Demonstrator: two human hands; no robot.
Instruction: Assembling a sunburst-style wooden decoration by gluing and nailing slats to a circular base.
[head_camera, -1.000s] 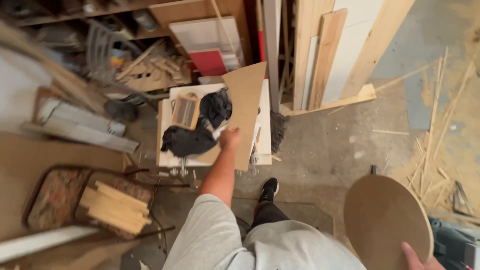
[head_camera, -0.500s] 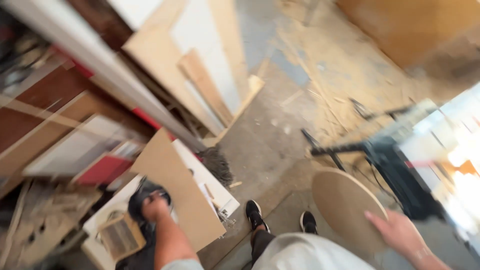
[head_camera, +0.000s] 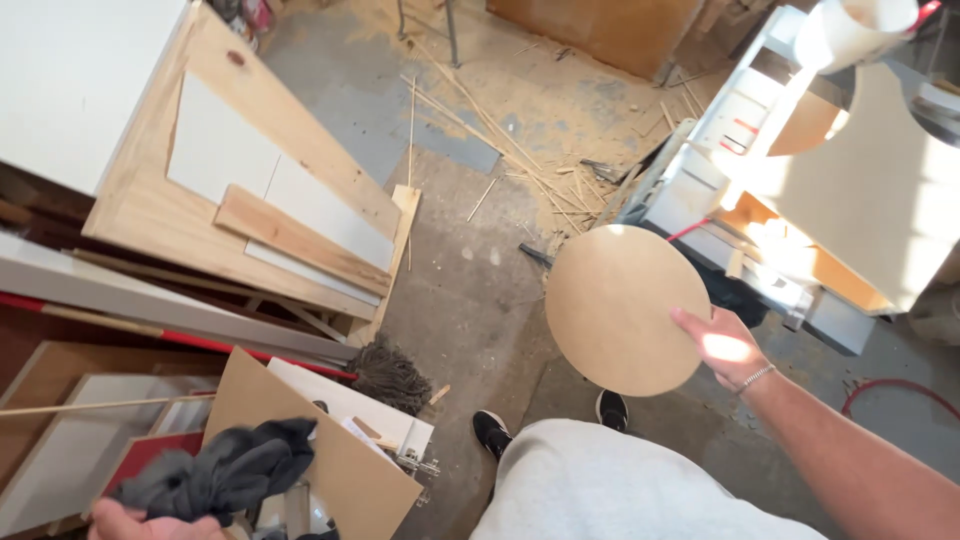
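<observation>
My right hand (head_camera: 728, 347) grips the right edge of a round brown fibreboard disc (head_camera: 622, 308), held flat in front of me above the concrete floor. At the bottom left corner my left hand (head_camera: 135, 521) clutches a bundle of dark grey cloth (head_camera: 225, 467). The cloth hangs over a tilted brown board (head_camera: 322, 452) and a white box. My two black shoes show below the disc.
Plywood sheets and planks (head_camera: 250, 200) lean stacked on the left. A table saw with a white top (head_camera: 800, 190) stands at the right, sunlit. Wood strips and sawdust (head_camera: 500, 110) litter the floor ahead. A red hose (head_camera: 890, 392) lies at the right.
My view has swung from the cluttered left pile toward the saw. The left hand has lifted the dark cloth off the box. The right hand has raised the disc toward the middle.
</observation>
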